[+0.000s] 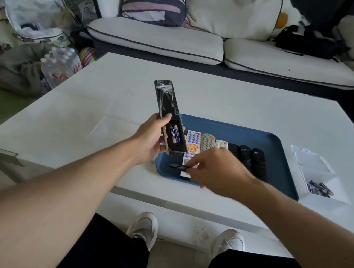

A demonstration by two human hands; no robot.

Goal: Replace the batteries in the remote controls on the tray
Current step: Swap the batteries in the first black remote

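Left hand (pixel 152 136) grips the black remote (pixel 169 119), batteries (pixel 174 134) exposed; right hand (pixel 216 168) pinches the battery cover (pixel 178 167) over the tray (pixel 280 161) — set it flat, within reach.

open-backed black remote (pixel 168 110), batteries (pixel 174 134) inside

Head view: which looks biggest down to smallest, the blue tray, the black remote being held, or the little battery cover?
1. blue tray
2. black remote
3. battery cover
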